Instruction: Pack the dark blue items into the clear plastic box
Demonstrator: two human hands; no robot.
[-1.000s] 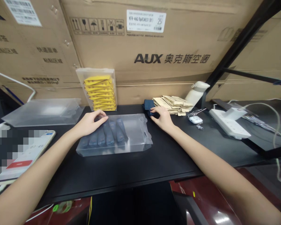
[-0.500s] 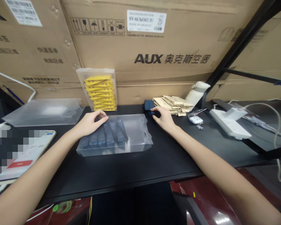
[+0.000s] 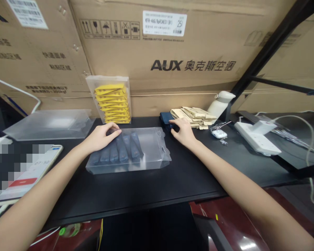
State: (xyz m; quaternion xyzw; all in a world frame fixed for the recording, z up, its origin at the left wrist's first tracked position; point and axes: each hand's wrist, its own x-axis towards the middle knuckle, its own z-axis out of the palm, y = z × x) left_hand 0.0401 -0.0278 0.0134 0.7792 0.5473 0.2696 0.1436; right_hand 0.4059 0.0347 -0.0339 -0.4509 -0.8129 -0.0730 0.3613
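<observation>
A clear plastic box (image 3: 151, 146) lies flat on the black table, with several dark blue packets (image 3: 122, 148) in a row inside its left part. My left hand (image 3: 104, 137) rests on the box's upper left, its fingers curled against the plastic edge. At the back, my right hand (image 3: 183, 131) has thumb and fingertips closing on a dark blue packet (image 3: 166, 118), beside a pile of beige packets (image 3: 195, 115). The fingertips partly cover that packet.
A clear box of yellow packets (image 3: 112, 104) stands upright behind. An empty clear box (image 3: 52, 123) and a phone (image 3: 28, 174) are at the left. A white bottle (image 3: 219, 104), earphone case (image 3: 219, 134) and power strip (image 3: 259, 139) are at the right.
The dark blue packet at my right fingertips has shifted slightly. My left hand and the box under it stay about where they were.
</observation>
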